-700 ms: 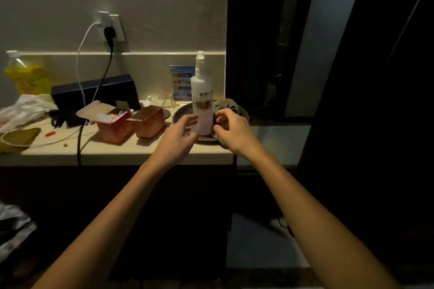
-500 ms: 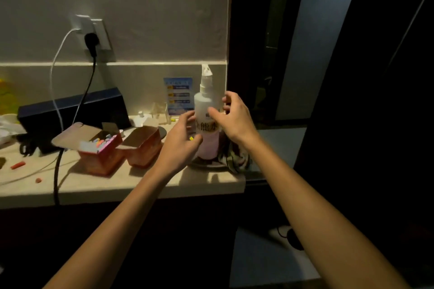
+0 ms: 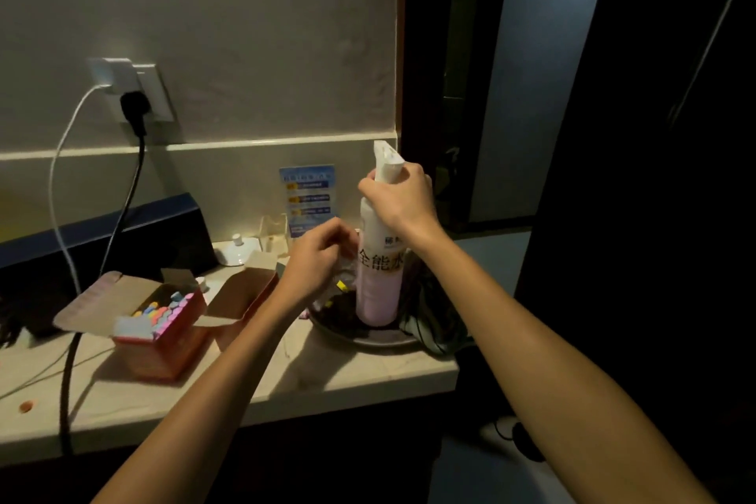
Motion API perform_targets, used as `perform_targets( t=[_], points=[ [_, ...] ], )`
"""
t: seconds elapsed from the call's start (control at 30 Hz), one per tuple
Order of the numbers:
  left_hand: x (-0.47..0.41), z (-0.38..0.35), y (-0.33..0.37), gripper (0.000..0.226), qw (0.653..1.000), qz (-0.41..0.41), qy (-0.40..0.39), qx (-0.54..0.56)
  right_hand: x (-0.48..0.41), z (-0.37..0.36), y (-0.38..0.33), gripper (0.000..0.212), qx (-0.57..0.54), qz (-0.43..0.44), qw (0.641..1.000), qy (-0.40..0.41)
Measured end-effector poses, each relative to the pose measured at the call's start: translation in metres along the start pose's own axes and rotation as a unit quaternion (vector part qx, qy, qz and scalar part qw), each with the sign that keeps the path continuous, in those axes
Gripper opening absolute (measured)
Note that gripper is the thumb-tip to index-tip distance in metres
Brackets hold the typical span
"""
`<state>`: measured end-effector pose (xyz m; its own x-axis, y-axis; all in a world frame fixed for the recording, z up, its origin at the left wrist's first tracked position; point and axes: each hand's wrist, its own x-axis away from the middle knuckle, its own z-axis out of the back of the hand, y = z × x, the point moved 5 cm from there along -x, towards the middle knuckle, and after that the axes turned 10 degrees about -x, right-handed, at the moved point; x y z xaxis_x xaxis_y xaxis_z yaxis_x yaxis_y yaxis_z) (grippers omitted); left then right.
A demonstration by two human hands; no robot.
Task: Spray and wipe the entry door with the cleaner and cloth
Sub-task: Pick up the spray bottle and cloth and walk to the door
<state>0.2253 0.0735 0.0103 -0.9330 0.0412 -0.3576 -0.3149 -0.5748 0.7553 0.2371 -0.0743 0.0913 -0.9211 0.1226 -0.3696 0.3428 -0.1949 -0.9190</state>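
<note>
The bottle stands upright on a dark tray, its neck clasped under the nozzle by the right hand, with the left hand curled just left of its label, perhaps touching it, a cloth bunched below the grip at the tray's right rim, and a box farther left.

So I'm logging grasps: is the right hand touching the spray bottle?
Touching. The head view shows the right hand wrapped around the neck of the spray bottle, just under its nozzle, fingers closed on it.
</note>
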Motion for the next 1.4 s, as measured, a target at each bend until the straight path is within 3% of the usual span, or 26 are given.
perform_targets(
  t=[0.1, 0.23, 0.33, 0.43, 0.5, 0.67, 0.87, 1.07, 1.23, 1.4],
  points=[
    [-0.017, -0.013, -0.008, 0.043, 0.993, 0.048, -0.082, 0.069, 0.004, 0.019, -0.018, 0.010, -0.042, 0.016, 0.999, 0.009],
    [-0.026, -0.040, 0.006, 0.019, 0.989, -0.011, -0.142, 0.040, 0.007, 0.058, -0.056, 0.009, -0.038, 0.060, 0.997, -0.003],
    [-0.028, -0.070, 0.017, 0.064, 0.975, -0.032, -0.212, -0.061, 0.006, 0.091, -0.068, 0.011, -0.022, 0.071, 0.997, 0.015],
    [-0.029, -0.103, 0.013, 0.102, 0.909, -0.012, -0.287, -0.301, 0.007, 0.121, -0.068, 0.019, -0.010, 0.072, 0.996, 0.058],
    [-0.027, -0.115, 0.013, 0.114, 0.887, 0.013, -0.307, -0.344, 0.010, 0.138, -0.066, 0.023, -0.003, 0.071, 0.994, 0.085],
    [-0.038, -0.115, 0.006, 0.096, 0.922, 0.030, -0.258, -0.288, 0.017, 0.169, -0.056, 0.024, 0.016, 0.055, 0.991, 0.124],
    [-0.041, -0.108, 0.016, 0.067, 0.949, -0.021, -0.192, -0.250, 0.023, 0.183, -0.050, 0.023, 0.034, 0.037, 0.990, 0.129],
    [-0.044, -0.092, 0.012, 0.069, 0.978, 0.057, -0.090, -0.181, 0.027, 0.192, -0.046, 0.017, 0.011, 0.039, 0.993, 0.111],
    [-0.045, -0.081, 0.068, 0.039, 0.981, -0.057, -0.006, -0.186, 0.033, 0.215, -0.030, 0.006, -0.020, 0.019, 0.993, 0.113],
    [-0.032, -0.113, 0.158, 0.065, 0.989, -0.132, -0.027, -0.065, 0.046, 0.265, -0.015, 0.011, -0.050, 0.004, 0.986, 0.156]
  ],
)
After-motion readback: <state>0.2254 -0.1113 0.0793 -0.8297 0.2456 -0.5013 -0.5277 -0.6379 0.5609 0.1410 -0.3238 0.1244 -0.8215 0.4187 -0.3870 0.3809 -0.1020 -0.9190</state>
